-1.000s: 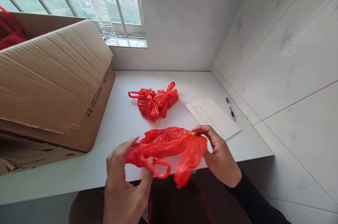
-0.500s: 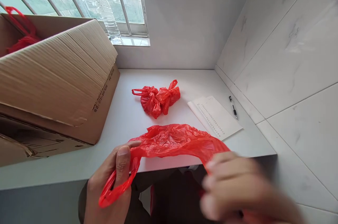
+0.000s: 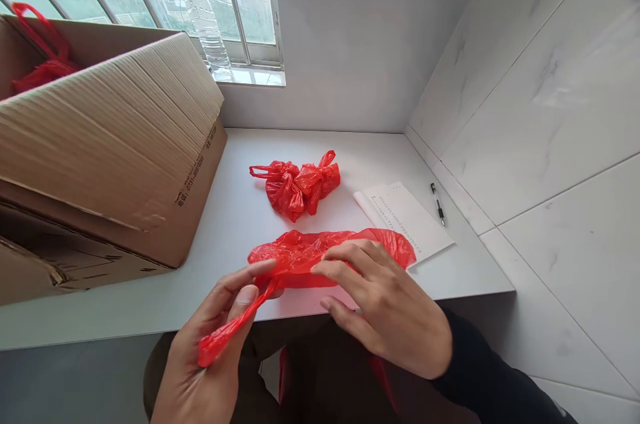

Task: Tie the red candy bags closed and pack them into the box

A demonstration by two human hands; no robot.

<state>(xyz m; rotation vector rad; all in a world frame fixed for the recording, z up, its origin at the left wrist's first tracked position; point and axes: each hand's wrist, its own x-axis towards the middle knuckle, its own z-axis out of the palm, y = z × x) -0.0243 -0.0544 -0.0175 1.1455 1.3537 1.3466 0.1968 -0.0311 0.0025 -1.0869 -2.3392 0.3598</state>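
A thin red plastic bag (image 3: 300, 252) stretches along the front of the white table, crumpled and loose. My left hand (image 3: 215, 337) is closed on one end of it, and a twisted handle strip trails across the thumb and palm. Over the bag's right half lies my right hand (image 3: 385, 307), palm down, fingers apart, fingertips touching or just above the plastic. Behind the bag sit two small knotted red plastic bags (image 3: 295, 187), side by side with their handles sticking out.
At the left stands a big open cardboard box (image 3: 150, 144) with a red bag (image 3: 47, 71) inside. A paper booklet (image 3: 407, 221) and a pen (image 3: 438, 204) lie to the right. On the windowsill is a clear water bottle (image 3: 205, 24). A tiled wall (image 3: 550, 111) rises at the right.
My right hand has moved up and left from the bag's right end onto its middle, and its fingers have spread. The bag's right part now lies on the table and over the booklet's edge.
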